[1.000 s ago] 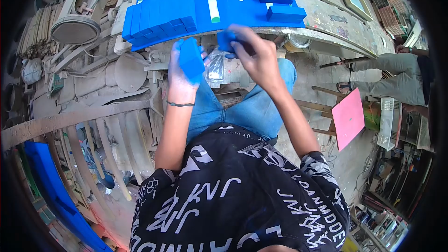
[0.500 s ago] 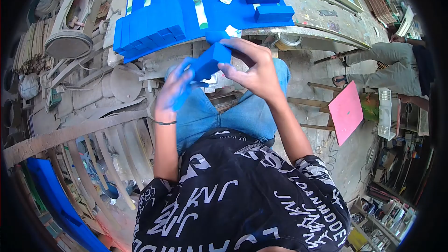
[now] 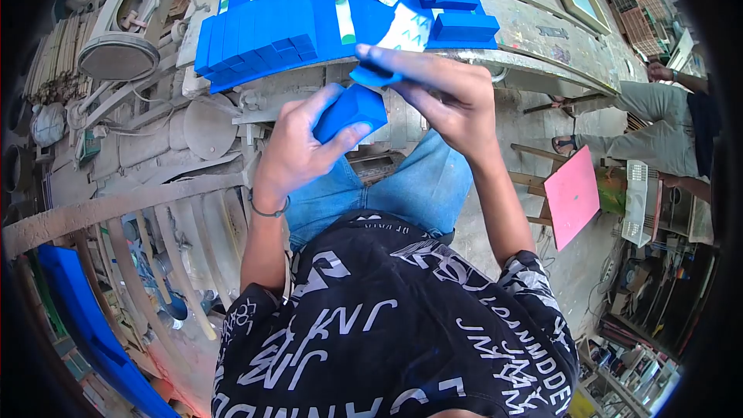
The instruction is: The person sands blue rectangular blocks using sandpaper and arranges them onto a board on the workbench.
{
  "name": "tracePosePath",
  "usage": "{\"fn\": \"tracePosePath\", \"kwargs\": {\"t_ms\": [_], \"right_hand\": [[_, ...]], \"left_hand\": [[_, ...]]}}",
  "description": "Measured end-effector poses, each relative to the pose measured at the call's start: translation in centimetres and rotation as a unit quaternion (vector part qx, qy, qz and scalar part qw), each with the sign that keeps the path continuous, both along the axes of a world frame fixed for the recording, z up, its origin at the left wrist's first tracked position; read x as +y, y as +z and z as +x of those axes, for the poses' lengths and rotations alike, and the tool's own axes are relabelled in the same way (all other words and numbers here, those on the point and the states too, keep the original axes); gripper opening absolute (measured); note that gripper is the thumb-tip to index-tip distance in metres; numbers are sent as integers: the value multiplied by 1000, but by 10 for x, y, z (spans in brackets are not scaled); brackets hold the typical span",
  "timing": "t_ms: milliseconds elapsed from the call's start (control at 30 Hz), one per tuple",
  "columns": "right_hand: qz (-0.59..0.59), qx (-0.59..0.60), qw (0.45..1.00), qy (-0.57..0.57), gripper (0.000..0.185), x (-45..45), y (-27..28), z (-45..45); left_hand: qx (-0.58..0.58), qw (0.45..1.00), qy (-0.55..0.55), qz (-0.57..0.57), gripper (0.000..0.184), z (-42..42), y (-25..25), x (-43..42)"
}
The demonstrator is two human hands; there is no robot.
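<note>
Above the lap, my left hand [image 3: 298, 143] is wrapped round a blue block [image 3: 352, 114], thumb along its near face. My right hand [image 3: 449, 93] pinches a thin blue piece [image 3: 374, 75] just above the block's far end. A white strip with green marks [image 3: 408, 29] shows beyond my right fingers; whether it is attached to the blue piece I cannot tell. Past my hands, a stack of blue blocks [image 3: 255, 39] stands on a blue sheet [image 3: 371, 23] at the table's edge, with more blue blocks [image 3: 466, 27] to the right.
At the right stands a person [image 3: 658, 120] in grey trousers. A pink board [image 3: 573, 197] rests on a wooden frame near my right side. A wooden slatted rail [image 3: 124, 200] runs along my left. Behind the table's left end is a dusty round-ended wooden piece [image 3: 120, 54].
My left hand has turned over and closed round the block. The blue piece in my right hand has come up beside the block's far end, and the white strip now shows beyond it.
</note>
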State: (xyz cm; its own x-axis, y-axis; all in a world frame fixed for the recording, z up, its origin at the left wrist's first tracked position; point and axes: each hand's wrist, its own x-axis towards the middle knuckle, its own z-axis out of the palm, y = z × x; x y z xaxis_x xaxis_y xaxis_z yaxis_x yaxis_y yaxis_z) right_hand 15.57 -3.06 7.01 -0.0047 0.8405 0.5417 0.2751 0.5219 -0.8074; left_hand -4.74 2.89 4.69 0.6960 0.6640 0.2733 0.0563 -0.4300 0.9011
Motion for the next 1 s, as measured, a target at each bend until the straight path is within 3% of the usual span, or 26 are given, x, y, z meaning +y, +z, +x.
{"fn": "tracePosePath", "kwargs": {"t_ms": [33,300,467,600,700,767,900,1000], "right_hand": [[99,-96,990,14,40,4,-1,3],[121,-221,966,58,32,1,6,1],[100,-226,968,32,36,3,1,6],[112,-228,964,76,36,-1,3,4],[135,-230,963,23,41,3,1,3],[134,-234,962,39,40,-2,5,1],[128,-222,966,29,41,-1,-3,-2],[136,-211,968,2,45,-1,-3,-7]], "left_hand": [[11,1000,-5,26,44,0,3,0],[49,996,-9,76,44,-3,12,7],[26,996,-19,80,43,1,6,4],[68,995,-27,71,42,-1,10,7],[68,997,-19,45,40,4,6,5],[6,996,20,88,37,4,-2,9],[41,996,41,63,34,9,0,4],[-5,994,84,67,32,13,-5,3]]}}
